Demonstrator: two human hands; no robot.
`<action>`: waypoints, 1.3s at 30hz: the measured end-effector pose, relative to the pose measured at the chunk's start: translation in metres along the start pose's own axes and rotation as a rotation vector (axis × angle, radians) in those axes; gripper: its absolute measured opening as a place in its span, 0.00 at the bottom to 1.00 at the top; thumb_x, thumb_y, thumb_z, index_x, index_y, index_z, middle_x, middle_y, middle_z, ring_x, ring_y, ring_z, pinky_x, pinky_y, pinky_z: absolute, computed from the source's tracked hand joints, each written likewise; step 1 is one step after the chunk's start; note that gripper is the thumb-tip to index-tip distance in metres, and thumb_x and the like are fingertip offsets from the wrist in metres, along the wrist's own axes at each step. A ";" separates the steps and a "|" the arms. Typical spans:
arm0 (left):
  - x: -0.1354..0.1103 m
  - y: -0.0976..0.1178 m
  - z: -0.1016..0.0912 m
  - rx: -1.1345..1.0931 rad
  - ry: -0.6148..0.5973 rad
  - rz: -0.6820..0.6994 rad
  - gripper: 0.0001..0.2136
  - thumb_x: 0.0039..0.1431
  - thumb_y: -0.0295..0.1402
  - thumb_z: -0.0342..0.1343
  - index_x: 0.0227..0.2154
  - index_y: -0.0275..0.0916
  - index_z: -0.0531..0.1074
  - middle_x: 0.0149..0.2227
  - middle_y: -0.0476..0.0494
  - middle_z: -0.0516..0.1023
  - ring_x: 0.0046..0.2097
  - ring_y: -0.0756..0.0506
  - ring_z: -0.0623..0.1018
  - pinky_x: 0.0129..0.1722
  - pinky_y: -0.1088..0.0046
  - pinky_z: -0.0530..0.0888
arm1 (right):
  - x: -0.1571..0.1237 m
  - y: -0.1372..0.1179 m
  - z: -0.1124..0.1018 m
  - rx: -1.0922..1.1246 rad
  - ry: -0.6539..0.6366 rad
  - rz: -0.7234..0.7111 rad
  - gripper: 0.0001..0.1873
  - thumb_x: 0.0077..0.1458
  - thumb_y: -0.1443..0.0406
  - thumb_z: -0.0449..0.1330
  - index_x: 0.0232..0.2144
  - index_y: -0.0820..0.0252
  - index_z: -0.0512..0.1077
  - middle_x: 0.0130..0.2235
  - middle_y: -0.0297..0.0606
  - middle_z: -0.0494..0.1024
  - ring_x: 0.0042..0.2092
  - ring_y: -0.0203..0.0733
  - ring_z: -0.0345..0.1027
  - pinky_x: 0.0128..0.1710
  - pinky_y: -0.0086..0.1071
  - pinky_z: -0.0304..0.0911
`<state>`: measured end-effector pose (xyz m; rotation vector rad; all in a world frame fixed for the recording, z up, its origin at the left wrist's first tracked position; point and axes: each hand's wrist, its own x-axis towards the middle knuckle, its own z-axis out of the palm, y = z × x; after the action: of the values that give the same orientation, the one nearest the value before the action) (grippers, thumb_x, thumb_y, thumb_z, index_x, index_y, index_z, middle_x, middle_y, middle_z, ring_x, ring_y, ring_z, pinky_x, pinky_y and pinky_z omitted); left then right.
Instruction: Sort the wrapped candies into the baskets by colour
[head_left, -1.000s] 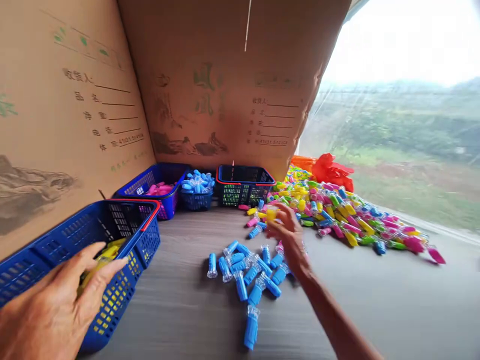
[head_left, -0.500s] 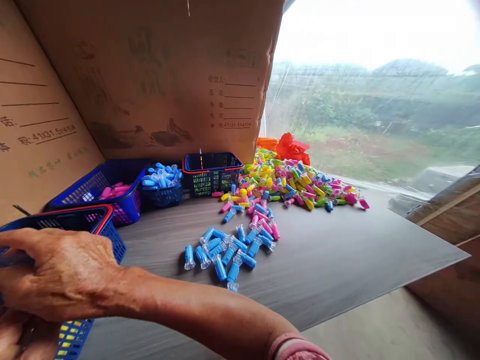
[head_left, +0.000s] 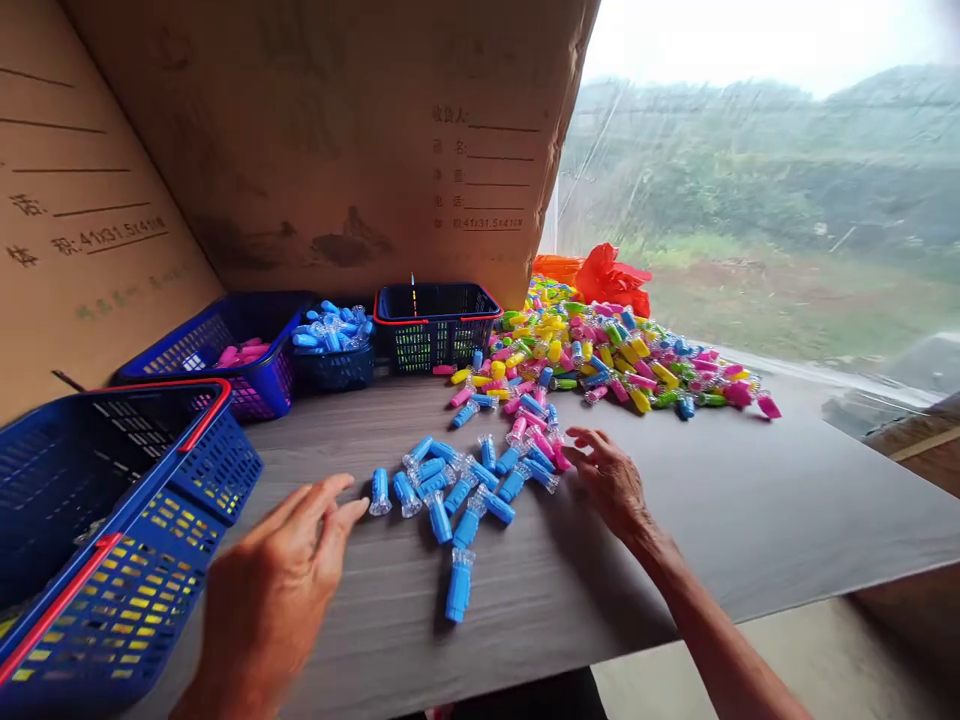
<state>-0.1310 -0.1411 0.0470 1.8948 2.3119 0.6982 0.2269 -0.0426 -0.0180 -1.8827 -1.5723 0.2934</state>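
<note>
A cluster of small blue capped pieces (head_left: 457, 490) lies in the middle of the grey table (head_left: 675, 530). My left hand (head_left: 277, 590) hovers at the cluster's left edge, fingers stretched out and apart, holding nothing. My right hand (head_left: 611, 480) rests at the cluster's right edge, fingers spread, beside a few pink pieces (head_left: 540, 440). One blue piece (head_left: 458, 587) lies alone nearer to me. A large heap of mixed pink, yellow, green and blue pieces (head_left: 600, 355) spreads behind.
A blue basket (head_left: 112, 540) with yellow pieces stands at near left. Behind it stand a blue basket of pink pieces (head_left: 232, 355), a small basket of blue pieces (head_left: 330, 345) and a dark basket (head_left: 435, 325). Cardboard walls (head_left: 300, 150) close the left and back. A red bag (head_left: 611, 280) lies behind the heap.
My right hand has come back from the near-left basket to the right side of the blue cluster. My left hand has left the basket and reached toward the cluster's left side.
</note>
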 end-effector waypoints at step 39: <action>0.157 0.097 0.108 -0.036 -0.327 0.251 0.08 0.57 0.32 0.51 0.29 0.37 0.75 0.35 0.38 0.79 0.38 0.44 0.76 0.36 0.73 0.65 | -0.009 -0.005 0.015 -0.108 -0.024 -0.254 0.17 0.66 0.65 0.45 0.51 0.52 0.69 0.49 0.38 0.76 0.47 0.42 0.72 0.39 0.30 0.64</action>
<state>-0.0432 0.0524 0.0232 2.1197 1.8772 0.4059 0.2125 -0.0454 -0.0288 -1.7376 -1.8537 0.1217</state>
